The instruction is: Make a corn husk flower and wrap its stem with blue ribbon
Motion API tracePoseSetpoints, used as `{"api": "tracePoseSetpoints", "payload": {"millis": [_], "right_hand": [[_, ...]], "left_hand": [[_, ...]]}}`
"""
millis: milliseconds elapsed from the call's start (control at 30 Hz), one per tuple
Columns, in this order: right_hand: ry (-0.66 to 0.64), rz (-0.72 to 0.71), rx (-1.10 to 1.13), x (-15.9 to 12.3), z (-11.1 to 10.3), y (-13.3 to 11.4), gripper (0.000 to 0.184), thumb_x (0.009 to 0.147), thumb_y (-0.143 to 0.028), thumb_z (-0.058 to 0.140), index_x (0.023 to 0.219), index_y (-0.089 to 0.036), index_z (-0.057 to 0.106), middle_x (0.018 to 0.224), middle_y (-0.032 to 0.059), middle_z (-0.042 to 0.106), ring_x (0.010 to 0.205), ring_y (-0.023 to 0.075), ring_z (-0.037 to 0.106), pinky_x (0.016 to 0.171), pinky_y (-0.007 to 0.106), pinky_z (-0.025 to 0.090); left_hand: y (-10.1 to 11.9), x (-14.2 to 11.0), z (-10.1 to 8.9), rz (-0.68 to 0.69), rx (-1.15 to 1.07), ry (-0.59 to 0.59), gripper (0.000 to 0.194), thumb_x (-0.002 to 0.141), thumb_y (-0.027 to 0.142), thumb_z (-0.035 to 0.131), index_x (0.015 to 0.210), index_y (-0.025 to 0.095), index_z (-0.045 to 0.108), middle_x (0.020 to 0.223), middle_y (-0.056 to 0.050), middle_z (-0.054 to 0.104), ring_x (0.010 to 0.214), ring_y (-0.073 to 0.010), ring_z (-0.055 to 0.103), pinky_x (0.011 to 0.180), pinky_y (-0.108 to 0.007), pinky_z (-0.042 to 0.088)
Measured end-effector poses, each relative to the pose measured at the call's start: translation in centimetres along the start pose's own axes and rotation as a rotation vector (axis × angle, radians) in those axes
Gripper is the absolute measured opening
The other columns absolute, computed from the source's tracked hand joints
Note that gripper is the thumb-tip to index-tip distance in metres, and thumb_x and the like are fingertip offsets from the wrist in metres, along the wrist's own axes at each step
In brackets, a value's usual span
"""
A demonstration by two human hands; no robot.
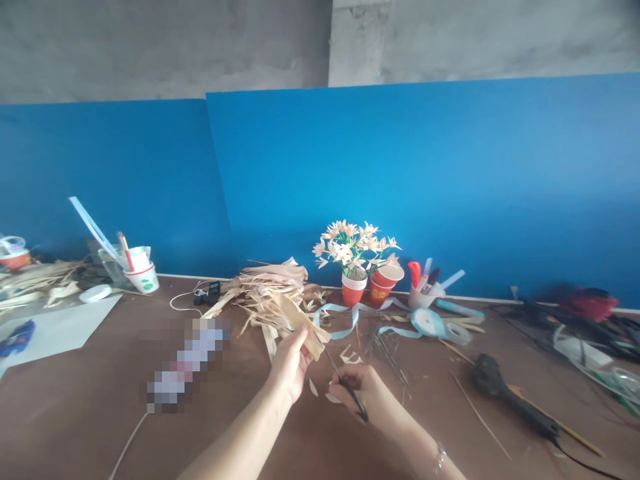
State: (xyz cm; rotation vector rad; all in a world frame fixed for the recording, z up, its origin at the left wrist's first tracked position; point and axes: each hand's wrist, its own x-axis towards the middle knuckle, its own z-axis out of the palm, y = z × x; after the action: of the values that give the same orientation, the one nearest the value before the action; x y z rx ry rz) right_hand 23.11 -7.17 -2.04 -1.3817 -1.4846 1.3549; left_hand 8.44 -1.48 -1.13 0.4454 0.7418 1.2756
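My left hand (293,360) pinches a flat, pale strip of dried husk (313,341) between thumb and fingers. Black-handled scissors (354,395) are gripped in my right hand (367,393), their blades pointing up and left to the strip's lower edge. Whether the blades are apart or together I cannot tell. Small pale cut pieces (313,388) lie on the table below the hands, and a notched scrap (351,355) rests just beyond the scissors. Behind my left hand is a loose heap of dried husks (273,293).
Pale handmade flowers (345,248) stand in red paper cups (353,293) at the back. Light-blue ribbon (429,323) and thin wires (390,357) lie right of centre. A black corded tool (513,397) is at right, a blurred-out object (185,367) at left. A blue panel (400,160) borders the table.
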Motion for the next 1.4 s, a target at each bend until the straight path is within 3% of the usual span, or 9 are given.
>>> {"api": "tracePoseSetpoints", "payload": {"millis": [367,767,1000,1133,1233,1333,1400], "right_hand": [[0.009,0.004,0.008,0.2,0.1,0.1,0.034,0.070,-0.048,0.067,0.070,-0.015,0.057,0.044,-0.0070,0.045,0.034,0.0033,0.031,0.033,0.017,0.021],[0.010,0.023,0.034,0.0,0.3,-0.2,0.034,0.070,-0.048,0.066,0.068,-0.016,0.055,0.044,-0.0080,0.044,0.032,0.0027,0.030,0.032,0.017,0.020],[-0.099,0.093,-0.035,-0.5,-1.3,-0.7,0.029,0.067,-0.043,0.068,0.069,-0.016,0.057,0.041,-0.0080,0.044,0.035,0.0055,0.037,0.034,0.017,0.024],[-0.201,0.075,-0.029,-1.5,-3.9,-1.4,0.028,0.068,-0.042,0.067,0.072,-0.016,0.058,0.042,-0.0072,0.046,0.034,0.0051,0.036,0.035,0.017,0.023],[-0.197,-0.028,0.168,-1.9,-5.6,-1.3,0.032,0.067,-0.045,0.065,0.077,-0.016,0.056,0.039,-0.0088,0.042,0.032,0.0044,0.030,0.035,0.018,0.021],[-0.160,-0.108,0.281,-1.9,-6.2,-0.9,0.038,0.069,-0.051,0.063,0.080,-0.015,0.056,0.039,-0.0087,0.041,0.032,0.0039,0.026,0.035,0.019,0.018],[-0.160,-0.070,0.256,-1.8,-6.0,-0.8,0.038,0.071,-0.051,0.063,0.081,-0.015,0.055,0.042,-0.0084,0.043,0.033,0.0039,0.028,0.035,0.019,0.018]], "left_hand": [[-0.5,-0.1,0.0,-0.029,-0.009,0.040,0.019,0.072,0.025,0.073,0.085,0.013,0.067,0.079,-0.006,0.071,0.066,-0.0129,0.065,0.057,-0.020,0.052],[-1.0,-0.2,-0.1,-0.043,0.023,-0.006,0.019,0.075,0.027,0.071,0.085,0.012,0.066,0.076,-0.008,0.071,0.070,-0.0154,0.067,0.061,-0.022,0.052],[-0.2,0.5,-0.5,0.031,0.037,0.033,0.024,0.069,0.030,0.075,0.083,0.013,0.065,0.074,-0.006,0.070,0.068,-0.0153,0.066,0.061,-0.023,0.051],[0.9,1.4,-1.2,0.117,0.100,0.092,0.029,0.063,0.034,0.078,0.079,0.014,0.066,0.066,0.000,0.066,0.055,-0.0089,0.059,0.048,-0.018,0.042],[1.5,1.6,-1.3,0.175,0.211,0.165,0.031,0.061,0.040,0.078,0.063,0.015,0.060,0.047,0.007,0.050,0.037,-0.0017,0.037,0.037,-0.016,0.023],[1.7,1.2,-1.0,0.180,0.308,0.143,0.038,0.061,0.047,0.076,0.059,0.016,0.055,0.042,0.009,0.043,0.034,-0.0004,0.027,0.035,-0.016,0.015],[1.6,1.0,-0.8,0.149,0.348,0.117,0.038,0.061,0.048,0.075,0.060,0.015,0.055,0.043,0.007,0.046,0.034,-0.0007,0.028,0.035,-0.016,0.013]]}}
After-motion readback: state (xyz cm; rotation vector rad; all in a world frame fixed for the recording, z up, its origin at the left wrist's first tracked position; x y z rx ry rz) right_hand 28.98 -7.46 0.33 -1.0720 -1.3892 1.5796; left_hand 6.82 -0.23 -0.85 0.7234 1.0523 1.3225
